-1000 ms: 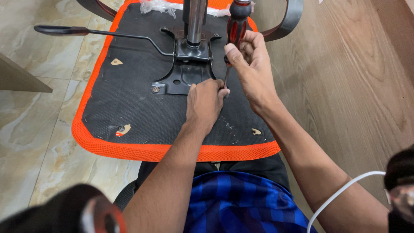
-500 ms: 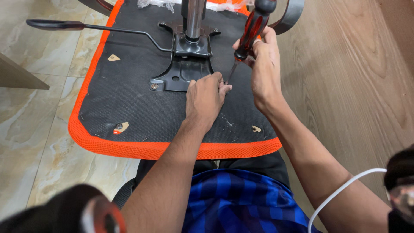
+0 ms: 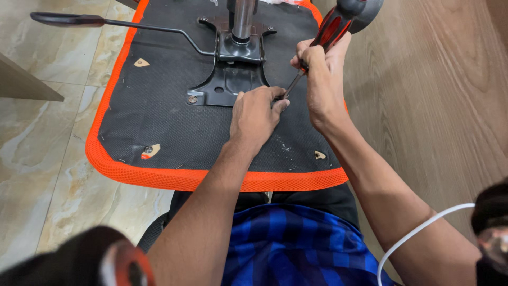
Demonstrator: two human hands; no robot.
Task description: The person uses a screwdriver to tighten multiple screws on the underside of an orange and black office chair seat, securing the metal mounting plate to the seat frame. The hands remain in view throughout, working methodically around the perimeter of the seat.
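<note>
Your right hand (image 3: 320, 79) has its fingers (image 3: 309, 55) wrapped tight around the red-and-black screwdriver (image 3: 329, 30), whose shaft slants down to the tip, where your left hand (image 3: 255, 114) rests with its fingers (image 3: 278, 100) curled loosely, pinching at what looks like a screw hidden beneath them. Just beyond those fingertips lies the black metal mounting plate (image 3: 225, 85) on the upturned orange-rimmed chair seat (image 3: 159, 177), with the lever (image 3: 111, 22) running off to the far left. You seem to be driving the plate's near-right screw; next, bring the shaft more upright and press down while turning.
</note>
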